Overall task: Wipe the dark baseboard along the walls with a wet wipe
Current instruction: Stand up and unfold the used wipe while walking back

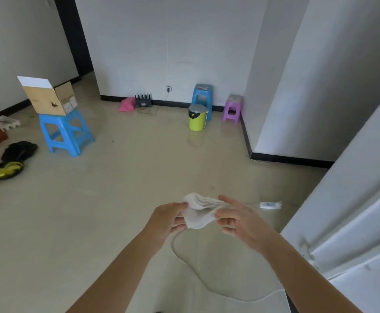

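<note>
Wipe [199,211]: bunched, pinched between left hand [168,219] and right hand [241,220]. Risk: loose pinch may drop it; baseboard [286,158] well apart.

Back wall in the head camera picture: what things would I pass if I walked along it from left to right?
pink thing → black box with antennas → wall plug → blue stool → purple stool
</note>
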A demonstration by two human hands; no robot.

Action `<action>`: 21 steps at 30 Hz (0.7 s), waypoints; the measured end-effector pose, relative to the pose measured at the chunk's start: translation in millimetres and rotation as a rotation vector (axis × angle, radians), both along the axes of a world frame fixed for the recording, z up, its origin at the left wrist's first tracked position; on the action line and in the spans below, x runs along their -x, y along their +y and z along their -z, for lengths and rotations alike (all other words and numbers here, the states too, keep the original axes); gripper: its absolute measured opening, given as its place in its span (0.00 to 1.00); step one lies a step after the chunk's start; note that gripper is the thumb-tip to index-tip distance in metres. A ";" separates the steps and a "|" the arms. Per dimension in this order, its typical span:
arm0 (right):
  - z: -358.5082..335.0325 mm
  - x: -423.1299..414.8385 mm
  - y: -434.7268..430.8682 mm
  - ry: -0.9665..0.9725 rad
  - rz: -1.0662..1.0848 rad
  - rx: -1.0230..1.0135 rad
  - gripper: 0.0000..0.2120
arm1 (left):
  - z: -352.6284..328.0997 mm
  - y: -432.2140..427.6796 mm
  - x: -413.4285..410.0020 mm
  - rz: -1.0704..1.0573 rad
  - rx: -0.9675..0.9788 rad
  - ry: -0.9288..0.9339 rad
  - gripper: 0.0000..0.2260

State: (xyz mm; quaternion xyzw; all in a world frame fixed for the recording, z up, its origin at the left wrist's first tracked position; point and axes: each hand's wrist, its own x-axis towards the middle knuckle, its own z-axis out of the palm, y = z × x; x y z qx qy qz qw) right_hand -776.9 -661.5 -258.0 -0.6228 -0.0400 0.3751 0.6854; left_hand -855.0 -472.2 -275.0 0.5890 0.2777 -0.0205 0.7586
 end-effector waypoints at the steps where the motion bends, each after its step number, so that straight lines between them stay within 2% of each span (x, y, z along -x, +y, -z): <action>1: 5.1 -31.6 21.0 -0.001 0.011 -0.002 0.16 | 2.3 18.3 -29.8 0.014 -0.009 -0.006 0.10; 7: 20.1 -222.5 142.9 -0.042 0.030 0.050 0.14 | 15.9 134.5 -222.7 0.110 0.002 -0.053 0.12; 11: 14.8 -338.2 200.7 -0.158 -0.001 0.192 0.17 | 3.0 190.4 -343.8 0.131 0.039 -0.038 0.11; 13: 12.1 -389.1 219.9 -0.244 -0.033 0.272 0.12 | -0.1 210.9 -399.9 0.167 0.049 -0.020 0.10; 15: 10.8 -443.6 236.4 -0.310 -0.005 0.329 0.03 | 0.1 230.1 -457.3 0.203 0.028 0.002 0.10; 21: 16.5 -629.2 268.5 -0.332 0.157 0.348 0.09 | 22.6 280.2 -649.1 0.196 -0.010 0.032 0.14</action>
